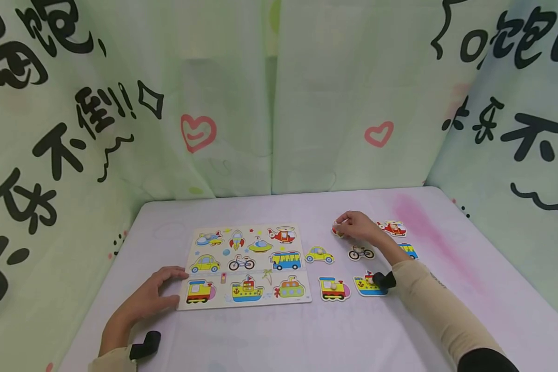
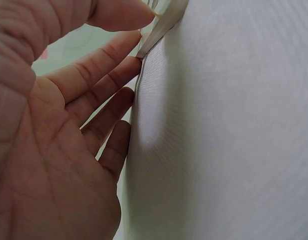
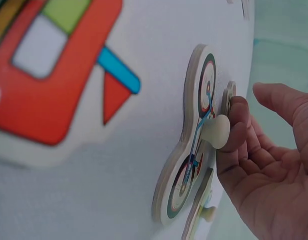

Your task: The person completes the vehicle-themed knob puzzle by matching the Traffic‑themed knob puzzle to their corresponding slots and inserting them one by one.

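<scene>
My left hand [image 1: 149, 297] rests at the left edge of a puzzle board [image 1: 260, 271] printed with vehicles. Its fingers [image 2: 106, 60] are fairly straight and touch the edge. To the right of the board, my right hand [image 1: 358, 227] reaches over the table to a small puzzle piece [image 1: 337, 230], mostly hidden under the fingertips. In the right wrist view a gap shows between thumb and fingers beside that piece [image 3: 229, 95]. Nearest to this hand lie a bicycle piece [image 1: 361, 252] with a pale knob [image 3: 216, 132] and a red helicopter piece [image 1: 393, 228].
Right of the board also lie a yellow car piece [image 1: 319, 254], a train piece [image 1: 334, 289], a ship piece [image 1: 366, 285] and a bus piece [image 1: 408, 250] partly behind the right arm. A white cloth covers the table [image 1: 242, 341]. Printed curtains [image 1: 316, 93] hang around it.
</scene>
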`<state>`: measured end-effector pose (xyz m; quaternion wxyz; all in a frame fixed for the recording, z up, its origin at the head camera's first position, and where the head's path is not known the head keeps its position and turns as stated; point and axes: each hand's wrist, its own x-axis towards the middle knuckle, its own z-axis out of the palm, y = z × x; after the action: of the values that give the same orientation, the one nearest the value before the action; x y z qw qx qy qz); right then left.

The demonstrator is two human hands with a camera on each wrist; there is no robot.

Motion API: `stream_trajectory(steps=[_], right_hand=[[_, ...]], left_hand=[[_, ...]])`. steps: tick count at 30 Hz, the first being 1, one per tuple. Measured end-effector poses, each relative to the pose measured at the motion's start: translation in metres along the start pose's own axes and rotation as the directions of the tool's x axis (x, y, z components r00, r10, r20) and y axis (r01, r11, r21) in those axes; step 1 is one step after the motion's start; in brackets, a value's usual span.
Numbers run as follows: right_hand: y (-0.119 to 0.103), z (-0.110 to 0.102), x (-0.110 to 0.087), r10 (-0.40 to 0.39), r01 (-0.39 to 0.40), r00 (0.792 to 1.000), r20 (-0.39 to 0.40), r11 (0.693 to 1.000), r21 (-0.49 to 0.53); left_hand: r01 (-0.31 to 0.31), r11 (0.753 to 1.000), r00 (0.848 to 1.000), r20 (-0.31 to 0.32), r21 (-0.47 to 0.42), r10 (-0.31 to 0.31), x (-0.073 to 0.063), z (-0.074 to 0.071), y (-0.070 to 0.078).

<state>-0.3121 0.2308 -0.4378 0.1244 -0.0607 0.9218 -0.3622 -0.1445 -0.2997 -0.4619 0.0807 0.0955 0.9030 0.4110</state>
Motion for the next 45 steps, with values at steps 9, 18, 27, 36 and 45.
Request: stream_trajectory(steps=[9, 18, 27, 36, 45], right_hand=[[-0.0045, -0.0020, 0.0002, -0.020, 0.020, 0.999, 0.029, 1.000, 0.001], [-0.0086, -0.0023, 0.0033, 0.008, -0.006, 1.000, 0.028, 0.999, -0.054], [-0.0098, -0.0006, 0.0033, 0.021, -0.021, 1.000, 0.009, 0.998, -0.051], [-0.0057, 0.0011, 0.0049, -0.018, 0.016, 0.999, -0.044, 0.998, -0.058], [-0.0047, -0.0034, 0.0003, -0.001, -0.001, 0.990, -0.140, 1.000, -0.015]], left_hand=[[0.009, 1.000, 1.000, 0.002, 0.009, -0.009, 0.0012, -0.0002, 0.0002], [0.015, 1.000, 1.000, 0.002, 0.008, -0.015, 0.0001, -0.0001, 0.0019], [0.035, 0.999, 0.999, 0.002, 0.014, -0.036, -0.0007, -0.0002, 0.0033], [0.030, 0.999, 1.000, -0.003, 0.013, -0.030, -0.0011, -0.0002, 0.0039], [0.048, 0.999, 0.999, -0.002, 0.008, -0.048, -0.0005, -0.0002, 0.0043]])
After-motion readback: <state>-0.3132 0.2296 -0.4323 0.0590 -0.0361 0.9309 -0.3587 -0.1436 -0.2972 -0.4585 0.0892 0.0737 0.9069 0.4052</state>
